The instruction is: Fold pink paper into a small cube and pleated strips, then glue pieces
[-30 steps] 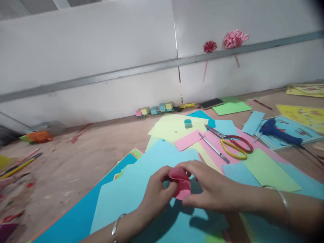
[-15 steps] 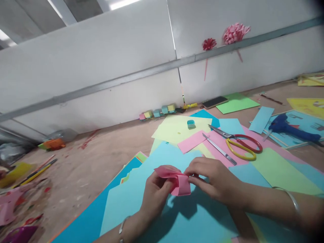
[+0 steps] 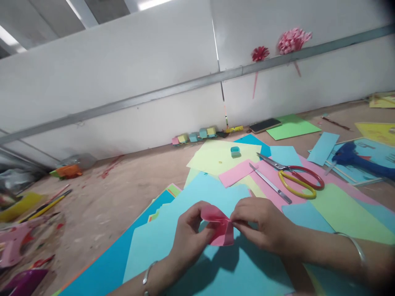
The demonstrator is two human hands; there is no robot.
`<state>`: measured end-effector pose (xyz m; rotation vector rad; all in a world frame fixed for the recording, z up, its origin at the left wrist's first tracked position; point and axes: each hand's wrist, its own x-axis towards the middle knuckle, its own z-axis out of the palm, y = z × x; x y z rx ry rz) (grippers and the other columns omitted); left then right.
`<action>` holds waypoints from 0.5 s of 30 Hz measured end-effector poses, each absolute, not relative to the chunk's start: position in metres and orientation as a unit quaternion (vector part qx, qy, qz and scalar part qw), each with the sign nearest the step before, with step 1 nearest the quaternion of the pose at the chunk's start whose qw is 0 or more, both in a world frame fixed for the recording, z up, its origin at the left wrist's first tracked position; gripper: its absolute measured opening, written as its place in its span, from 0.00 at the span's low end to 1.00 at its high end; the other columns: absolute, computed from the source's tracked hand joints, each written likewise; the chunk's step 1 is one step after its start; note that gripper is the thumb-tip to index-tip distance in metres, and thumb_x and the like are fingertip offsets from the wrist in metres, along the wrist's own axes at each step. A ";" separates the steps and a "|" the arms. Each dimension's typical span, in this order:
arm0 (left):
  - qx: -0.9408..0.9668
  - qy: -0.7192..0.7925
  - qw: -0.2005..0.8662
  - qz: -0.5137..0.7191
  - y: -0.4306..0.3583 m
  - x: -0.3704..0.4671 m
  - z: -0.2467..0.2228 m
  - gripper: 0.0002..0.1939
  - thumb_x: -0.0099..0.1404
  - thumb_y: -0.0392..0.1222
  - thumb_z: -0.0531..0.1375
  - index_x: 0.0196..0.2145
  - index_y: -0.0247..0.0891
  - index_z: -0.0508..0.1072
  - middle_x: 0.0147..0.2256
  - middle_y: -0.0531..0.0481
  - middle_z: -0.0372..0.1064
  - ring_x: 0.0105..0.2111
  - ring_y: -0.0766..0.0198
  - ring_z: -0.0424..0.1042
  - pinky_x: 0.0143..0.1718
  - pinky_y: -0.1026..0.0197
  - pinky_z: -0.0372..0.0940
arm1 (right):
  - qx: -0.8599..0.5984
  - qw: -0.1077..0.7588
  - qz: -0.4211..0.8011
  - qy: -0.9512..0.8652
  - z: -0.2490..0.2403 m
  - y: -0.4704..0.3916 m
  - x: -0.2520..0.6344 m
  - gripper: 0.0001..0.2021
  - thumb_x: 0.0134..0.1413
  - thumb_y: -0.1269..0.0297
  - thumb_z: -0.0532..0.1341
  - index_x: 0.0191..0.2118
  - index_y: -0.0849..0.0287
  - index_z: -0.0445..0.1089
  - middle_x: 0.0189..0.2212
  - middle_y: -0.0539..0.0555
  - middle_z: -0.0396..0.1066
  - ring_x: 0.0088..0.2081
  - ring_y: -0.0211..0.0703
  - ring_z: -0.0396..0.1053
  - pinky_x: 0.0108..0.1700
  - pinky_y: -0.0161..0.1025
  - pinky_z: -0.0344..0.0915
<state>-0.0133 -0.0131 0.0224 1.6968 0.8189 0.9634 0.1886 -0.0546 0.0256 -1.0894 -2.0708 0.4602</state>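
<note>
A small piece of folded pink paper (image 3: 222,234) is held up between both hands, over a light blue sheet (image 3: 154,246). My left hand (image 3: 193,230) grips its left side, with the thumb pushed in among the folds and the fingers behind. At the paper's right edge, my right hand (image 3: 263,222) pinches a corner between thumb and fingertips. The paper forms a partly opened, box-like fold. Beyond my right hand lie a craft knife (image 3: 270,183) and scissors (image 3: 293,176) with one red and one yellow handle.
A small teal paper box (image 3: 235,151) sits on a pale yellow sheet (image 3: 210,154). Blue glue gun (image 3: 354,158) lies at right, a pink glue gun (image 3: 14,242) at left. A phone (image 3: 265,125) and small paper blocks (image 3: 194,137) rest by the wall. Paper flowers (image 3: 293,41) hang above.
The pink paper's folds have turned and its upper flap now stands more rounded and open. My right fingertips remain on its right edge. The view has shifted slightly.
</note>
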 end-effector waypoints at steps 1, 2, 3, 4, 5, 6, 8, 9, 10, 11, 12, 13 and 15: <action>0.705 0.340 0.486 0.388 -0.013 -0.013 0.024 0.04 0.60 0.39 0.64 0.29 0.37 0.75 0.29 0.49 0.72 0.31 0.63 0.70 0.32 0.62 0.66 | -0.427 0.368 0.182 -0.806 0.025 -0.055 0.189 0.09 0.56 0.73 0.56 0.31 0.60 0.73 0.26 0.54 0.73 0.29 0.40 0.68 0.32 0.35 0.60; 0.714 0.344 0.478 0.378 -0.014 -0.013 0.026 0.03 0.59 0.38 0.64 0.28 0.37 0.76 0.29 0.49 0.72 0.30 0.63 0.70 0.32 0.62 0.65 | -0.430 0.366 0.184 -0.804 0.024 -0.055 0.189 0.09 0.56 0.73 0.56 0.31 0.60 0.73 0.26 0.54 0.73 0.29 0.40 0.68 0.31 0.35 0.60; 0.724 0.348 0.468 0.369 -0.014 -0.012 0.027 0.02 0.58 0.37 0.64 0.27 0.37 0.76 0.28 0.50 0.72 0.30 0.64 0.70 0.32 0.63 0.64 | -0.433 0.365 0.185 -0.803 0.024 -0.055 0.189 0.09 0.55 0.73 0.56 0.31 0.60 0.73 0.26 0.53 0.73 0.29 0.40 0.68 0.31 0.36 0.60; 0.731 0.354 0.459 0.360 -0.014 -0.012 0.029 0.02 0.57 0.35 0.63 0.27 0.38 0.76 0.28 0.51 0.71 0.29 0.64 0.69 0.32 0.63 0.64 | -0.433 0.363 0.188 -0.803 0.024 -0.055 0.189 0.09 0.55 0.73 0.56 0.30 0.60 0.73 0.26 0.53 0.73 0.29 0.41 0.68 0.31 0.36 0.60; 0.734 0.364 0.451 0.354 -0.014 -0.011 0.030 0.03 0.56 0.34 0.63 0.26 0.38 0.75 0.27 0.51 0.71 0.29 0.65 0.69 0.31 0.63 0.63 | -0.431 0.364 0.193 -0.803 0.025 -0.054 0.189 0.09 0.55 0.74 0.56 0.30 0.59 0.73 0.26 0.53 0.73 0.29 0.40 0.68 0.31 0.36 0.60; 0.735 0.377 0.444 0.347 -0.015 -0.011 0.030 0.03 0.56 0.33 0.62 0.26 0.38 0.75 0.26 0.52 0.71 0.28 0.65 0.68 0.31 0.63 0.63 | -0.430 0.369 0.202 -0.799 0.027 -0.054 0.190 0.09 0.56 0.74 0.55 0.31 0.59 0.72 0.27 0.53 0.73 0.30 0.40 0.68 0.31 0.36 0.61; 0.734 0.404 0.432 0.334 -0.015 -0.010 0.030 0.04 0.55 0.32 0.61 0.26 0.37 0.75 0.26 0.52 0.70 0.28 0.64 0.67 0.31 0.62 0.63 | -0.439 0.394 0.218 -0.778 0.032 -0.053 0.189 0.09 0.58 0.72 0.55 0.33 0.58 0.72 0.29 0.53 0.73 0.31 0.40 0.69 0.33 0.36 0.63; 0.734 0.416 0.426 0.329 -0.015 -0.009 0.030 0.04 0.55 0.32 0.61 0.27 0.37 0.75 0.26 0.51 0.70 0.28 0.64 0.67 0.32 0.62 0.63 | -0.450 0.411 0.222 -0.762 0.035 -0.054 0.188 0.08 0.59 0.71 0.55 0.34 0.58 0.71 0.30 0.53 0.73 0.32 0.39 0.68 0.34 0.36 0.63; 0.734 0.424 0.419 0.325 -0.014 -0.009 0.029 0.03 0.55 0.33 0.61 0.27 0.37 0.75 0.27 0.51 0.70 0.29 0.64 0.67 0.32 0.61 0.63 | -0.461 0.426 0.220 -0.747 0.037 -0.054 0.187 0.06 0.60 0.69 0.56 0.34 0.58 0.70 0.30 0.53 0.73 0.32 0.39 0.68 0.34 0.36 0.64; 0.736 0.428 0.412 0.324 -0.014 -0.008 0.028 0.03 0.55 0.34 0.61 0.27 0.37 0.75 0.27 0.51 0.70 0.29 0.64 0.67 0.32 0.61 0.63 | -0.468 0.435 0.214 -0.739 0.038 -0.054 0.186 0.05 0.59 0.68 0.57 0.34 0.58 0.69 0.31 0.53 0.72 0.33 0.40 0.68 0.35 0.36 0.64; 0.740 0.428 0.405 0.324 -0.014 -0.008 0.028 0.02 0.56 0.34 0.61 0.27 0.36 0.75 0.27 0.50 0.70 0.29 0.64 0.67 0.32 0.62 0.62 | -0.472 0.435 0.207 -0.738 0.038 -0.055 0.184 0.04 0.59 0.67 0.58 0.33 0.58 0.68 0.32 0.53 0.72 0.34 0.40 0.68 0.35 0.37 0.64; 0.746 0.423 0.397 0.327 -0.014 -0.007 0.027 0.03 0.56 0.35 0.62 0.26 0.36 0.75 0.26 0.51 0.70 0.28 0.64 0.67 0.31 0.62 0.62 | -0.471 0.428 0.202 -0.744 0.038 -0.056 0.182 0.04 0.58 0.66 0.59 0.32 0.57 0.67 0.33 0.53 0.72 0.35 0.41 0.68 0.36 0.37 0.64; 0.759 0.404 0.379 0.343 -0.014 -0.007 0.024 0.04 0.57 0.35 0.62 0.25 0.36 0.74 0.25 0.51 0.69 0.27 0.66 0.66 0.29 0.64 0.61 | -0.479 0.403 0.195 -0.755 0.035 -0.057 0.179 0.04 0.56 0.68 0.59 0.31 0.57 0.66 0.33 0.52 0.71 0.35 0.42 0.68 0.38 0.40 0.64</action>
